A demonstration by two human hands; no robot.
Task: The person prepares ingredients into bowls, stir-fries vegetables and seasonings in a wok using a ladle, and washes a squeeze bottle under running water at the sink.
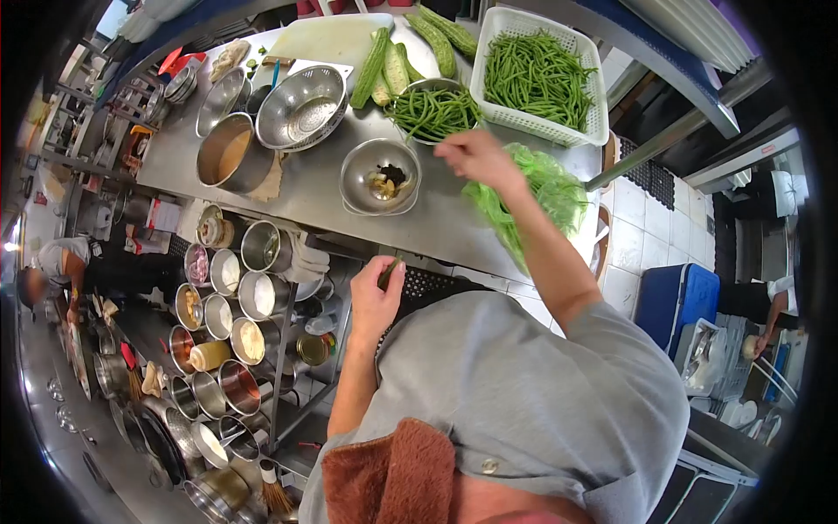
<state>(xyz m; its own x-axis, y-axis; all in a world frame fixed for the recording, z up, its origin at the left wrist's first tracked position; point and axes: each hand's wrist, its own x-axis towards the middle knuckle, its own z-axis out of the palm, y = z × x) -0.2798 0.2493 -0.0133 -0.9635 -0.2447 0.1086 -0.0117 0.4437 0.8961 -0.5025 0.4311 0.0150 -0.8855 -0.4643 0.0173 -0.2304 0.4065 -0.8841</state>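
Observation:
My left hand (375,293) is closed near the table's front edge, with a small green piece, perhaps of bean, between thumb and fingers. Over the counter, my right hand (478,160) is curled and blurred by motion; what it holds, if anything, cannot be made out. Just behind it, a bowl of green beans (434,111) stands near the ridged green gourds (374,65). A green plastic bag (550,203) lies under my right forearm. To the left is a steel bowl (358,179) with dark and pale bits inside.
A white basket of green beans (539,79) stands at the back right. Colanders (303,109), a pot of brown liquid (229,155) and a cutting board (323,39) are on the steel counter (323,214). Ingredient pots fill the left side; people (65,262) are at both far sides.

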